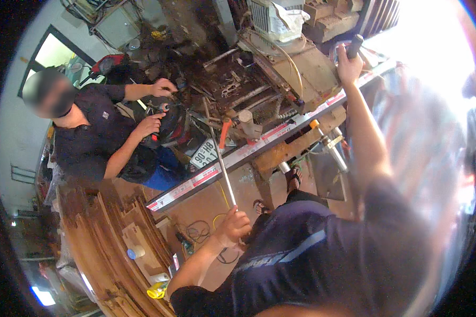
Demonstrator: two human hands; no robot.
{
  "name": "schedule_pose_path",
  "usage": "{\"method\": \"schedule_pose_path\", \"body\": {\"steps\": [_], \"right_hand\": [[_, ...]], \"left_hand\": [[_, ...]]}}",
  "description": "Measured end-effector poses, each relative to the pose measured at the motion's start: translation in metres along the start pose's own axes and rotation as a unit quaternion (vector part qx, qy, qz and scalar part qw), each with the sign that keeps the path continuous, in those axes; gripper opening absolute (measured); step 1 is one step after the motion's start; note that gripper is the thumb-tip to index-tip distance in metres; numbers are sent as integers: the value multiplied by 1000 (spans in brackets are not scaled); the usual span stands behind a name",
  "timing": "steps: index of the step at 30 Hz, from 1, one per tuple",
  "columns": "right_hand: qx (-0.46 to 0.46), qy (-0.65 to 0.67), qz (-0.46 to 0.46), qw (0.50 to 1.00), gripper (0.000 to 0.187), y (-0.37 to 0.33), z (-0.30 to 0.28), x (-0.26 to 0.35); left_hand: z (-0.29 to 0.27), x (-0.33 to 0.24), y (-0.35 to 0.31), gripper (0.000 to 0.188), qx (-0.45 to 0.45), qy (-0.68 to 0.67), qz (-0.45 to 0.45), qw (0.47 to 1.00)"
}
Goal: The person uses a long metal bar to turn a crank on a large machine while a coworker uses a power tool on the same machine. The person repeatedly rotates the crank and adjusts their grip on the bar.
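My left hand (232, 227) is closed round the lower end of a thin silver metal rod (225, 177), which slants up and away over the long bar. Farther out at the right, my right hand (350, 66) grips a dark cylindrical handle (356, 46); what it belongs to is hard to make out. The long metal bar (195, 182) with red and white wrapping runs diagonally across the workbench edge, between my hands. An orange-handled tool (225, 132) stands just beyond the rod, beside a grey metal cylinder (247, 124).
Across the bench a co-worker (84, 127) holds a red-handled tool (154, 134). A motorbike number plate (202, 153) lies near the bar. Cluttered machinery (238, 79) and a boxy machine (317, 79) fill the far side. Wooden boards (98, 238) lie at left, cables (198, 230) on the floor.
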State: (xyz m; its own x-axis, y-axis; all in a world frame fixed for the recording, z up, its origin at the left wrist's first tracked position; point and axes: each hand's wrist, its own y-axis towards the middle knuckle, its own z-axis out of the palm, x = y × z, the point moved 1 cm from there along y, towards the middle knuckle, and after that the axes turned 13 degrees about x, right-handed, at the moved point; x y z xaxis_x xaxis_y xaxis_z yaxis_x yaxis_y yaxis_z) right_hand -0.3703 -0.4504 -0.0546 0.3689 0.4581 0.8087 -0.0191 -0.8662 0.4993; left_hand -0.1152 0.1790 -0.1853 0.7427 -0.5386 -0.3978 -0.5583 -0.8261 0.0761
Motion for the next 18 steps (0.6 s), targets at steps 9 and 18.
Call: {"method": "schedule_pose_path", "body": {"steps": [9, 18], "right_hand": [[-7, -23, 14, 1000, 43, 5, -6, 11], [-7, -52, -14, 999, 50, 23, -19, 42]], "left_hand": [[-47, 8, 11, 35, -83, -65, 32, 994], [-159, 13, 55, 25, -367, -85, -28, 926]]}}
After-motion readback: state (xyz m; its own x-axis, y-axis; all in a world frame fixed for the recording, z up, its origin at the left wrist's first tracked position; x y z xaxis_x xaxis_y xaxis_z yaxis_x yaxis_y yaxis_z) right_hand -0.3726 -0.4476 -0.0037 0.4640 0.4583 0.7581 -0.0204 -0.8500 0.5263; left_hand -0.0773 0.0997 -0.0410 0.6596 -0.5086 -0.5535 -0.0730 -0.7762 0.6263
